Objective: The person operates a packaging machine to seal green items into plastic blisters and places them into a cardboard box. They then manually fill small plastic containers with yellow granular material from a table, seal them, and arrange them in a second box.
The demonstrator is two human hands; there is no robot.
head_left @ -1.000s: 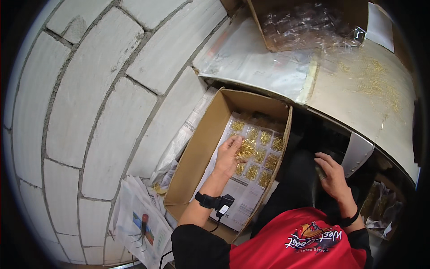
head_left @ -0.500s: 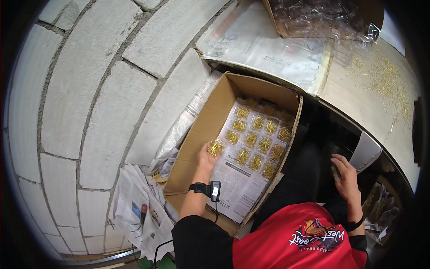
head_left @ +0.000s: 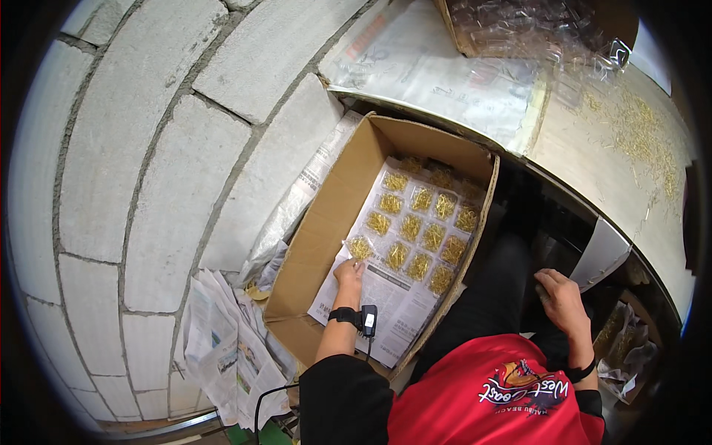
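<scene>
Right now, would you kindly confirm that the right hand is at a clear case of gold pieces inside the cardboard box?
Wrong hand: the head view shows the left hand at a clear case of gold pieces inside the cardboard box.

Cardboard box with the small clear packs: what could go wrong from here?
1. The left hand is at the near edge of one clear pack; a knock could tip it and spill its gold-coloured pieces if it's unsealed. I can't tell whether it is.
2. That pack sits close to its neighbours on newspaper, so dragging the paper might shift several.
3. The cable from the wrist device might snag on the box rim.
</scene>
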